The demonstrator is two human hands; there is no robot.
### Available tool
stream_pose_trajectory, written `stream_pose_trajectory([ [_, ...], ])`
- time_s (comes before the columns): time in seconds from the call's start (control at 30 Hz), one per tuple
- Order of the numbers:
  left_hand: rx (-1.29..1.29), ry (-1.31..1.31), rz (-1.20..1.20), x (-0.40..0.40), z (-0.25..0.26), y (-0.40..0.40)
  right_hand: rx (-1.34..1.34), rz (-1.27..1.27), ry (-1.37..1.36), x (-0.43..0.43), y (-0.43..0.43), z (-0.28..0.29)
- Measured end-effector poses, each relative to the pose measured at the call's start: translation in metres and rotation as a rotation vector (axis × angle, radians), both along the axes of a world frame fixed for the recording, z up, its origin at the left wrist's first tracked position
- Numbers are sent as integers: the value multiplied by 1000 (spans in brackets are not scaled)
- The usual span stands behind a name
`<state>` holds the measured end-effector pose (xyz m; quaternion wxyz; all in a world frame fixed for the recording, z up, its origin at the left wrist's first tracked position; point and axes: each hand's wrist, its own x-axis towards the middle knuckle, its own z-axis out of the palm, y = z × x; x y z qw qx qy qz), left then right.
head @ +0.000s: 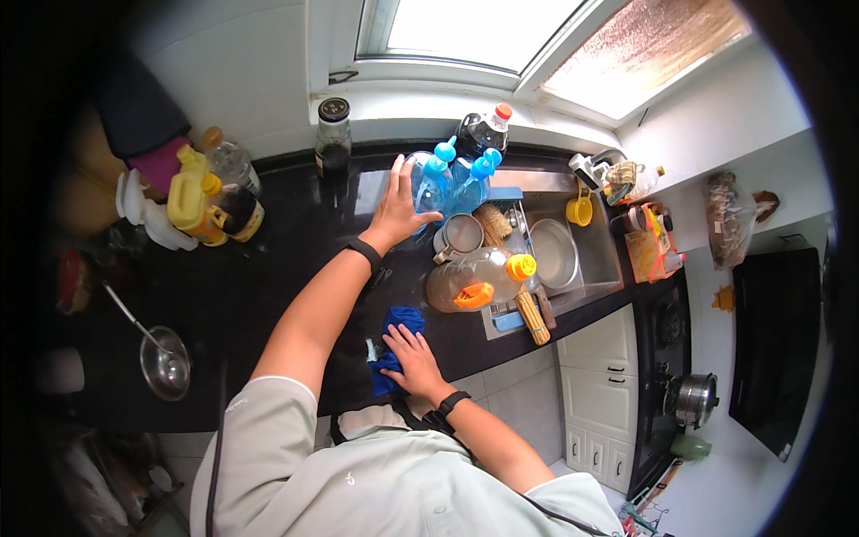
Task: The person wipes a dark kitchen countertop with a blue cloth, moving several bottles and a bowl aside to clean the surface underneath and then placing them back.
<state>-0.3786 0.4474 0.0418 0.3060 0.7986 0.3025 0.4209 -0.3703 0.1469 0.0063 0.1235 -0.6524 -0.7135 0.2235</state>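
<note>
My left hand (396,209) is curled around the left side of a clear blue pump bottle (429,184), thumb at its front. A second blue pump bottle (468,184) stands right beside it. My right hand (415,359) lies flat on a crumpled blue cloth (404,319) near the front edge of the black countertop (282,268), fingers slightly apart. A small whitish patch (372,349) shows at the cloth's left edge. To the right of the hands stands a large clear jug (446,285) with a yellow cap and orange handle. Behind it is a metal mug (463,233).
A steel sink (600,258) on the right holds a metal pot (553,252). Before it is a rack with brushes (532,315). A dark-liquid bottle (483,131) and a glass jar (334,137) stand by the window. Bottles (188,181) and a ladle (165,362) are left.
</note>
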Motion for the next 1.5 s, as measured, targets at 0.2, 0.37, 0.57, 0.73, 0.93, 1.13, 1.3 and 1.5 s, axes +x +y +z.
stream_pose_trajectory([
  [0.2,223,9,-4,-30,-1,4,-20,-4,-4,-1,0,1],
  [0.37,311,-123,668,-63,7,60,-20,10,-18,-1,-1,-1],
  [0.57,-287,-15,456,-72,27,130,-42,27,-32,4,-1,-4],
  [0.73,-262,147,455,-80,26,132,-64,34,-48,3,1,-1],
  [0.93,-129,94,348,-108,22,77,-21,31,-17,4,0,-1],
  [1.13,127,77,240,-106,23,18,-11,41,-6,4,1,-4],
  [1.3,73,52,273,-103,28,-24,5,40,19,6,-1,-8],
  [1.5,-97,21,219,-91,36,-70,-14,51,-18,6,-1,-7],
])
